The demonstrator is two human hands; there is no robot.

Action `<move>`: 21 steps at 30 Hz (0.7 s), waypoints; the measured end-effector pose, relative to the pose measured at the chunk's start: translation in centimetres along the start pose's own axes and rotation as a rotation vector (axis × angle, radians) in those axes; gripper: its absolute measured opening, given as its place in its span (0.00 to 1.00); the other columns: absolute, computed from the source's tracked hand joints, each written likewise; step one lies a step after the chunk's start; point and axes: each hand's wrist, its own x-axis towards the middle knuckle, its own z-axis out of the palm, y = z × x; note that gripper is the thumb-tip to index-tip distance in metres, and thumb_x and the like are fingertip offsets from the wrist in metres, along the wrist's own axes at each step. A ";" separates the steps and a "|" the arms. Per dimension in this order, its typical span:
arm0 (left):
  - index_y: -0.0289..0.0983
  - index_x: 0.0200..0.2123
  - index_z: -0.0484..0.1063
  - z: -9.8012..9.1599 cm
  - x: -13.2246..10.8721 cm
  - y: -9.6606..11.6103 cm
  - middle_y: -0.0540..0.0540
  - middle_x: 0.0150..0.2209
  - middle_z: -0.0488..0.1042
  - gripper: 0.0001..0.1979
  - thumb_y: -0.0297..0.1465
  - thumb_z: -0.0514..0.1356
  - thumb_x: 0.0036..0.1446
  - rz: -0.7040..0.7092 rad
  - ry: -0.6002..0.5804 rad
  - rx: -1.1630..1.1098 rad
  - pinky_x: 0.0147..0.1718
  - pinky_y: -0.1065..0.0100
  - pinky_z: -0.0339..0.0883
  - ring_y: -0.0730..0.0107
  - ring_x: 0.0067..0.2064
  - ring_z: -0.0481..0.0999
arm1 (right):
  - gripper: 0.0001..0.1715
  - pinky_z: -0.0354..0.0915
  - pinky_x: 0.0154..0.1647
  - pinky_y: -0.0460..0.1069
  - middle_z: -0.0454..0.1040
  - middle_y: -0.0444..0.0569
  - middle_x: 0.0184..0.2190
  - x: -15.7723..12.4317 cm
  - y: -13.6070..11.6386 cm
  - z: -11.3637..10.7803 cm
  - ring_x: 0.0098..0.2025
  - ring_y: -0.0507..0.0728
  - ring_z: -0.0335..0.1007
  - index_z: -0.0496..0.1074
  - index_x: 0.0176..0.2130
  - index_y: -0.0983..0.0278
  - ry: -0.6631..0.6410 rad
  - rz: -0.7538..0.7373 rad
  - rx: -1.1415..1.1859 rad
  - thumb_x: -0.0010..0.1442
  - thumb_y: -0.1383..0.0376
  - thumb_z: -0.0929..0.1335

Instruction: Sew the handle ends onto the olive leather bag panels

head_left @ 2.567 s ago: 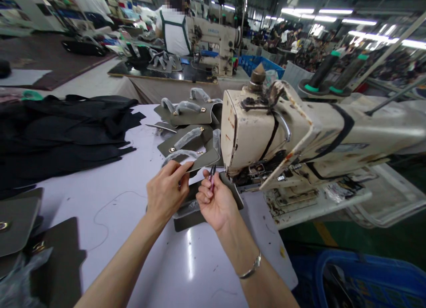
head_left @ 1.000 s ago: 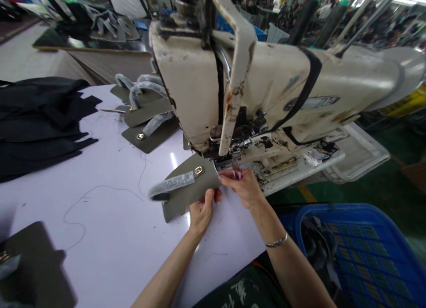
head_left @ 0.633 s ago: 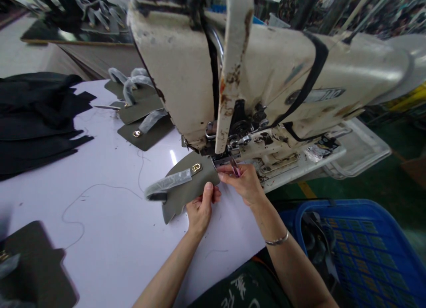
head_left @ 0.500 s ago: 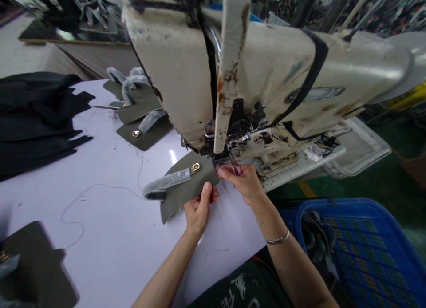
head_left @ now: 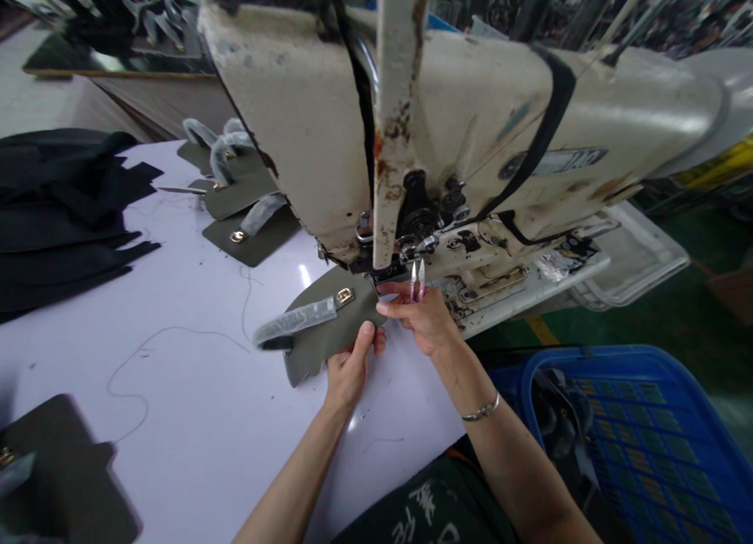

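An olive-grey leather panel [head_left: 329, 324] with a gold clasp and a plastic-wrapped strap lies under the head of the cream sewing machine [head_left: 471, 136]. My left hand [head_left: 350, 364] pinches the panel's near edge, thumb on top. My right hand [head_left: 417, 317] is closed round small pink-handled thread snips [head_left: 417, 281], blades pointing up, while its fingertips press the panel's right end near the presser foot.
More olive panels with wrapped straps [head_left: 247, 207] lie behind on the white table [head_left: 194, 403]. Black fabric pieces [head_left: 64, 215] are piled at left, dark panels [head_left: 64, 473] at the near left corner. A blue plastic crate [head_left: 635, 442] stands on the floor at right.
The view has closed in on the machine. Both hands brought the panel from the table under the machine head. The snips now stand more upright in my right hand.
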 end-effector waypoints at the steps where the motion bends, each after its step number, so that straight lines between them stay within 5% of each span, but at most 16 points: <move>1: 0.34 0.31 0.76 0.4 -0.2 0.2 0.45 0.26 0.75 0.22 0.49 0.72 0.50 -0.014 0.021 -0.061 0.24 0.67 0.66 0.69 0.26 0.72 | 0.23 0.55 0.23 0.45 0.68 0.39 0.17 -0.1 0.0 0.0 0.22 0.49 0.61 0.82 0.32 0.67 0.010 -0.007 -0.009 0.32 0.64 0.83; 5: 0.34 0.34 0.77 1.3 -0.6 1.0 0.47 0.27 0.77 0.20 0.41 0.77 0.45 -0.072 0.068 -0.240 0.23 0.71 0.64 0.73 0.25 0.72 | 0.22 0.53 0.22 0.45 0.73 0.43 0.21 -0.6 0.0 -0.3 0.24 0.49 0.62 0.83 0.31 0.66 0.022 -0.011 -0.037 0.33 0.62 0.83; 13: 0.32 0.31 0.78 0.7 -0.5 1.3 0.45 0.26 0.77 0.22 0.42 0.78 0.41 -0.157 0.071 -0.227 0.24 0.70 0.65 0.71 0.26 0.73 | 0.23 0.42 0.17 0.44 0.78 0.48 0.24 -1.9 1.1 -1.8 0.18 0.45 0.52 0.82 0.29 0.67 0.012 0.010 -0.154 0.49 0.49 0.78; 18: 0.34 0.30 0.78 1.1 -0.4 1.0 0.47 0.26 0.75 0.20 0.42 0.77 0.44 -0.106 0.056 -0.217 0.24 0.70 0.64 0.72 0.26 0.71 | 0.21 0.63 0.27 0.46 0.78 0.48 0.24 -3.0 1.7 -1.5 0.27 0.54 0.71 0.80 0.24 0.64 -0.086 -0.112 -0.281 0.54 0.50 0.76; 21: 0.34 0.28 0.77 1.2 -0.3 0.7 0.48 0.25 0.74 0.18 0.42 0.76 0.47 -0.079 0.048 -0.217 0.24 0.71 0.63 0.73 0.26 0.70 | 0.19 0.67 0.30 0.49 0.78 0.47 0.23 -3.2 2.6 -0.9 0.29 0.57 0.74 0.81 0.25 0.61 -0.019 -0.193 -0.368 0.57 0.50 0.75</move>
